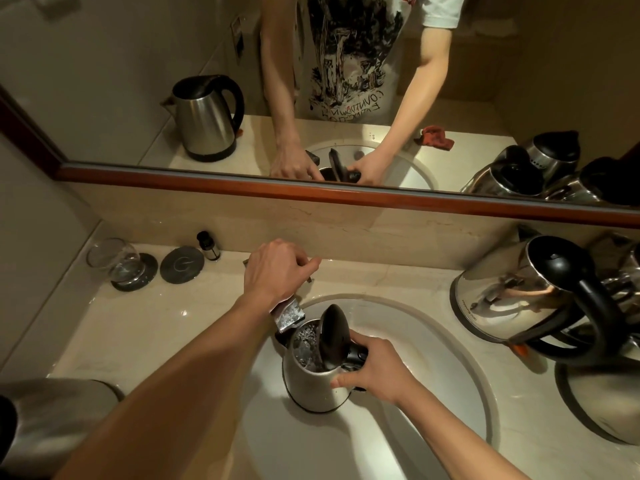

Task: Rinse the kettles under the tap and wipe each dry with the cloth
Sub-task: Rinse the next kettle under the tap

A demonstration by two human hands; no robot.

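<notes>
Steel kettle point(313, 379) stands upright in the sink point(450, 372), lid point(334, 337) up, under the tap point(287, 315). Right hand point(375, 368) grips its handle; left hand point(273, 268) closes on the tap lever. More kettles point(512, 289) lie on the surface point(173, 323) at right.

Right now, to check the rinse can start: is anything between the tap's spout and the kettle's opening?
Nothing visible. The lid stands flipped up, and the spout ends right over the open kettle held by the right hand.
</notes>
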